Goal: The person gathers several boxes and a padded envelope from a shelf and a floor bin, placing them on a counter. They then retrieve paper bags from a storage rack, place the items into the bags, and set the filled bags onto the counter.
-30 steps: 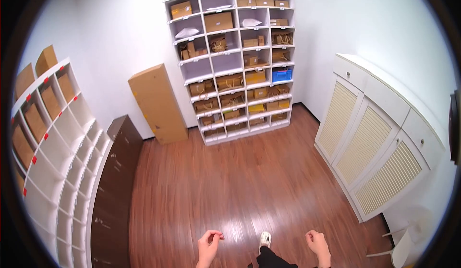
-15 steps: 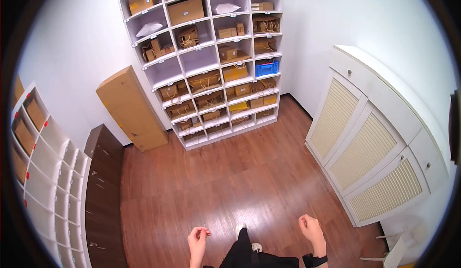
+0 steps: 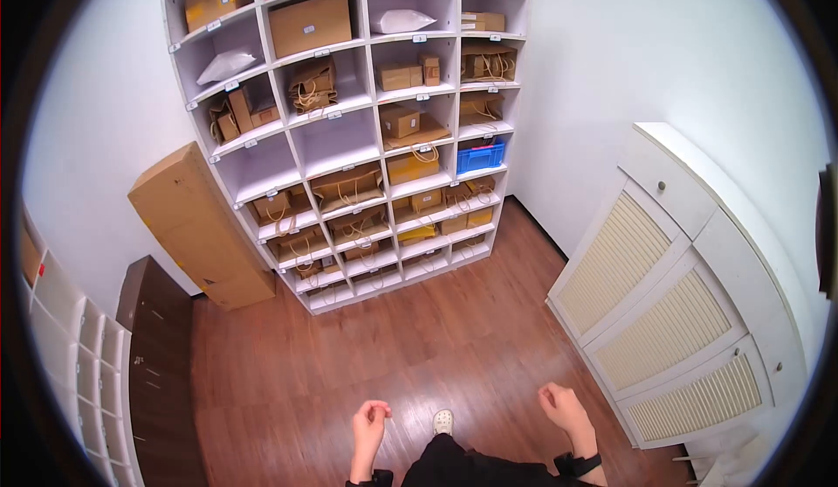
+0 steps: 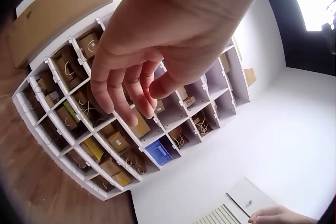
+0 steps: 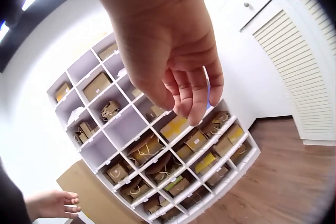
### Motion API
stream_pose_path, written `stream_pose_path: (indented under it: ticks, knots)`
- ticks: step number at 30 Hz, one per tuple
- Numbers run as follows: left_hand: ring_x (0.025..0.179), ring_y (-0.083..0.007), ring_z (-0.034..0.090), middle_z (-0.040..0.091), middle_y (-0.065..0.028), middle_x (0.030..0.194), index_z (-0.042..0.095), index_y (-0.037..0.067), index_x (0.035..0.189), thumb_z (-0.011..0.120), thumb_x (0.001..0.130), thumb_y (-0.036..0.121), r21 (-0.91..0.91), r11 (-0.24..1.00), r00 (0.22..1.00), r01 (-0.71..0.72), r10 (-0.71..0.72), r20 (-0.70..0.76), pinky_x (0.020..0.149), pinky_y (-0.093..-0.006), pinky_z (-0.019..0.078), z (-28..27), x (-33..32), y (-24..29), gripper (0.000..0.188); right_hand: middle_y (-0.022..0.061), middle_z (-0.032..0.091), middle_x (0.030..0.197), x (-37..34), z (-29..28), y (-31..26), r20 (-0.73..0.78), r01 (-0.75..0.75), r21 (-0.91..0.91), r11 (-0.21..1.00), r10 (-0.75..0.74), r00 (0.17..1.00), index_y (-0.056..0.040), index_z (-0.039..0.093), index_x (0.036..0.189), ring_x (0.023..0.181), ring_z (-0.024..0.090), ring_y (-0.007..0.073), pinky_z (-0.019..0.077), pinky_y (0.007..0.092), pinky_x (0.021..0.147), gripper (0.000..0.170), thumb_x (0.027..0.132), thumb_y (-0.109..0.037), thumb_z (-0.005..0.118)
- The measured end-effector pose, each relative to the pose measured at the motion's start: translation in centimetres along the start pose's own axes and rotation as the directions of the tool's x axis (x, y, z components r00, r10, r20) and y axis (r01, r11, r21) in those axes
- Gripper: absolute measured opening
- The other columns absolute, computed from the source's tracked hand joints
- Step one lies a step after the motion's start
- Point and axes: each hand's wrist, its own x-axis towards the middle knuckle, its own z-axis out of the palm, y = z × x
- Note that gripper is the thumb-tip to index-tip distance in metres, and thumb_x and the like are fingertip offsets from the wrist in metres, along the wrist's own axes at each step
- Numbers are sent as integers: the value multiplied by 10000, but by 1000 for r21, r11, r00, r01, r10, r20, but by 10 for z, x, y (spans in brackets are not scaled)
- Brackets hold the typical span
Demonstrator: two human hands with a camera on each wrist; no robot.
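Okay, head view first: the white shelf [image 3: 339, 148] takes up more of the picture than a second ago, so looks like the person has stepped closer. It stands ahead, loaded with boxes, paper bags and a blue crate [image 3: 480, 157], and neither hand is touching it. The left hand [image 3: 370, 426] and right hand [image 3: 566, 407] hang over the floor [image 3: 288, 356], well apart, fingers loosely curled round nothing. The cupboard [image 3: 646, 260] is off to the right, also untouched.

Left wrist cam: fingers bent with gaps between them, nothing gripped. The crate shows just past the fingertips, but that's only the angle.

Right wrist cam: same deal, relaxed fingers, nothing in them, shelf behind. So my read is that the shelf's getting nearer while both hands are free, and no handling has begun yet.
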Motion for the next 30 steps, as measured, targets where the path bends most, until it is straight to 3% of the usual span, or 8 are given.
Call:
stream_pose_path:
  ticks: [2,5,9,11,17,23,26,30]
  knots:
    - [655,-102,556,580,-54,697,543,-28,792,470,803,30,13,1000,1000,-19,19,-8,621,-203,436,6,41,10,94,164,582,675,44,-7,-28,-33,16,105,994,-12,999,35,542,783,615,590,232,456,284,570,121,741,-74,512]
    - [661,-90,555,583,-47,705,547,-18,807,505,790,37,134,988,997,-78,79,-2,621,-192,431,20,87,36,72,163,581,679,92,-1,-32,-58,38,89,995,-33,998,39,538,784,619,589,232,459,278,584,119,742,-69,513]
    - [694,-103,556,563,-39,724,529,-18,808,516,780,21,-1,1000,997,-23,23,68,668,-216,446,41,133,59,50,152,576,656,141,13,-30,-14,25,105,994,-24,1000,37,540,764,595,579,225,449,276,566,111,739,-67,509]
    - [696,-105,556,563,-40,728,529,-17,807,516,777,13,8,1000,997,-7,6,77,666,-217,447,51,154,54,44,147,574,646,166,23,-21,12,1,43,999,-2,1000,35,541,748,583,572,221,443,274,555,110,736,-69,510]
    - [689,-95,563,582,-50,729,531,-11,824,531,773,28,-83,996,999,16,-13,45,651,-190,432,82,242,43,64,163,555,626,285,49,0,55,-5,137,991,-3,999,25,543,728,567,561,242,433,290,537,121,724,-95,522]
    - [702,-100,557,575,-49,736,526,-13,812,520,782,11,-80,996,997,31,-25,74,659,-206,433,124,373,73,39,167,541,634,451,56,-16,45,142,113,983,-148,988,11,532,719,592,556,287,432,313,547,90,725,-76,512]
    - [695,-84,548,573,-36,733,534,-1,815,526,796,50,61,998,994,-26,20,106,639,-197,424,143,441,100,55,164,532,719,533,53,-30,-13,285,189,940,-288,958,-12,503,799,669,537,325,423,372,581,96,730,-78,511]
    - [681,-89,535,584,-25,730,557,4,821,551,773,67,191,961,980,-198,196,32,644,-206,416,163,522,130,80,171,490,852,634,52,-61,-52,436,63,898,-433,900,25,454,890,821,485,323,400,357,713,216,724,-91,530]
